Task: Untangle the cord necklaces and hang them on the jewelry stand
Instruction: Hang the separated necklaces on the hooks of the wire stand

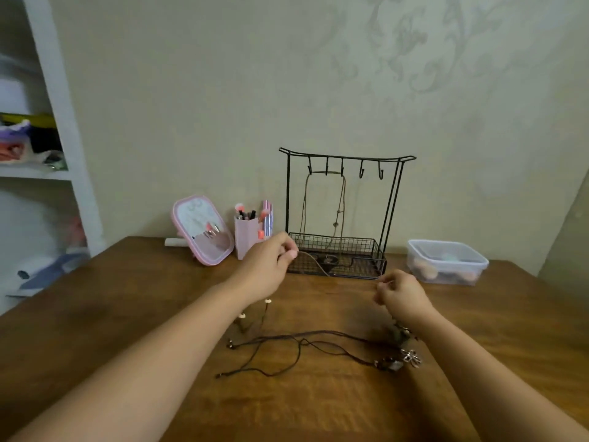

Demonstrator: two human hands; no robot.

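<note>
Now we see our left hand [271, 266] pinching a light brown cord [314, 261] in front of the wire stand [342, 212], while our right hand [400, 293] pinches something thin we cannot make out; dark tangled necklaces [306, 347] lie on the table [95, 314] between and below both wrists, one necklace [341, 205] already hanging

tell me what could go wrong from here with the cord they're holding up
The light cord pinched by the left hand runs close by the jewelry stand basket and might snag on its wire. Lifting it could also drag the dark necklaces lying tangled on the table below. The right hand grip looks slight, so the cord may slip.
</note>
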